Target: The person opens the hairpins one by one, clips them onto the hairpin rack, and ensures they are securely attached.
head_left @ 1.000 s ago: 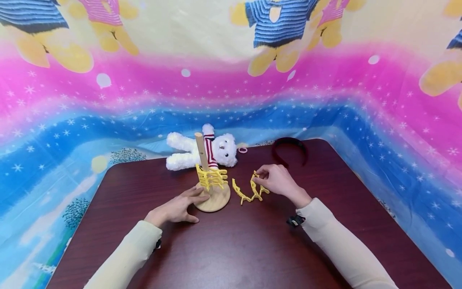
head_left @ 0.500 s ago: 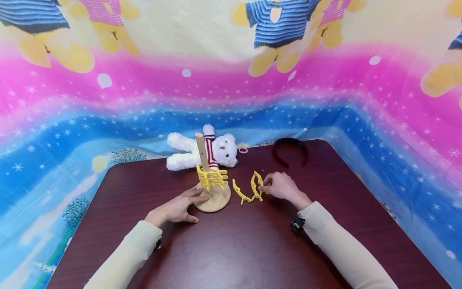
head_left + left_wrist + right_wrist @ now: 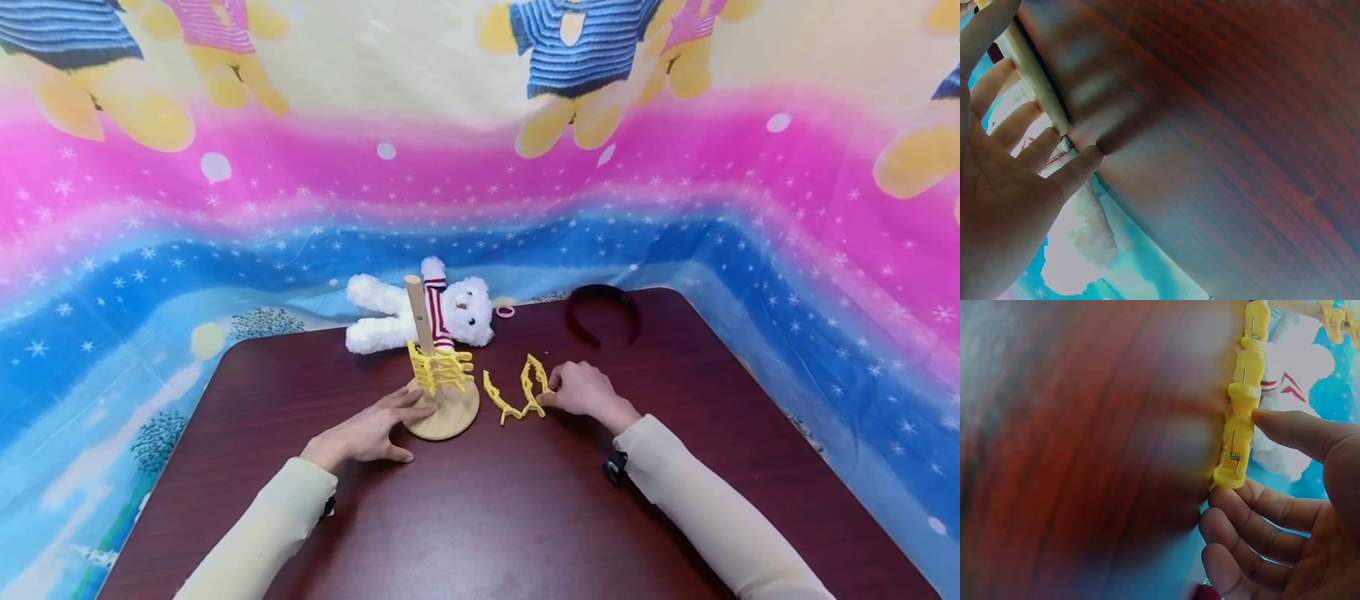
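Observation:
In the head view a wooden stand (image 3: 438,421) with a round base and an upright post holds a cluster of yellow clips (image 3: 440,369) low on its post. My left hand (image 3: 372,431) rests with spread, fairly straight fingers against the base's left side; the left wrist view shows those fingers (image 3: 1019,122) along the base edge (image 3: 1038,81). To the right of the stand, a bent row of yellow spring clips (image 3: 501,400) stands on the table, and a leaf-shaped loop of them (image 3: 534,385) is beside it. My right hand (image 3: 587,390) pinches the loop's right side between thumb and fingers.
Behind the stand a white teddy bear (image 3: 465,312) in a striped top lies on its side. A small pink ring (image 3: 505,312) and a dark red headband (image 3: 603,292) lie near the back edge of the dark wooden table (image 3: 487,517). A printed cloth (image 3: 480,200) hangs behind.
My right hand has moved down and slightly right, from the top of the yellow clips to their lower right side. The right part has drawn in to a narrow loop. My left hand stays still.

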### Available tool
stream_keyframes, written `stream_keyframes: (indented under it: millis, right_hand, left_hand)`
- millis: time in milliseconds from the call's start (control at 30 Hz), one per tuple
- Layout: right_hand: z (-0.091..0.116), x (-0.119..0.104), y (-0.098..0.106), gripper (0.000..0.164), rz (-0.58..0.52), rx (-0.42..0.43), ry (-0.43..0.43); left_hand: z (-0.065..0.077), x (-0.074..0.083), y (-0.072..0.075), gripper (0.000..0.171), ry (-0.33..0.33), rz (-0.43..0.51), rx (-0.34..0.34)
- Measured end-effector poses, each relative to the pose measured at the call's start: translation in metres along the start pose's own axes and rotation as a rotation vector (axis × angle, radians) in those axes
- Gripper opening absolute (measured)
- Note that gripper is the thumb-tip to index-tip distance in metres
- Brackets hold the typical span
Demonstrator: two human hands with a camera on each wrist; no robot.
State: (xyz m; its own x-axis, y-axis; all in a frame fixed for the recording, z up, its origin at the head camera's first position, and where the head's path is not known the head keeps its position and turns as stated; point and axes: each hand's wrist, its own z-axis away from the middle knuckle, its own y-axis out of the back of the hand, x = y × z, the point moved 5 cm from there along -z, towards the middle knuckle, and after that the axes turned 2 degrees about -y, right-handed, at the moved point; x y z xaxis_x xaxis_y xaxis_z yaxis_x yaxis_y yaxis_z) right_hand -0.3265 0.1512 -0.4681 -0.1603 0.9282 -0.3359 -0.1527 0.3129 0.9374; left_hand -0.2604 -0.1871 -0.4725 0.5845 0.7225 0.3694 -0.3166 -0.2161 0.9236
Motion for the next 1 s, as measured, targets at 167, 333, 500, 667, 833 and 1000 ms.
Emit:
stream_keyframes:
  millis: [167,333,500,667,833,1000]
  right_hand:
    - [0.002,0.006,0.005,0.026,0.012,-0.019,-0.026]
    - [0.000,0.008,0.006,0.035,0.049,-0.016,-0.045]
    - [-0.002,0.009,0.002,0.042,0.093,-0.009,-0.054]
    - [-0.002,0.009,0.002,0.040,0.085,0.009,-0.052]
    - [-0.001,0.012,0.004,0.038,0.041,0.008,-0.047]
    - [0.001,0.015,0.010,0.031,0.037,0.024,-0.045]
  left_hand:
    - [0.000,-0.001,0.001,0.080,0.008,0.006,-0.001]
    - [0.000,-0.002,0.002,0.081,0.015,0.009,-0.001]
    - [-0.001,-0.003,0.000,0.080,0.012,0.006,-0.007]
    - [0.000,-0.002,0.001,0.080,0.014,0.014,-0.006]
    - [0.000,0.000,0.002,0.079,0.011,0.016,-0.005]
    - [0.000,-0.001,0.000,0.079,0.012,0.018,-0.007]
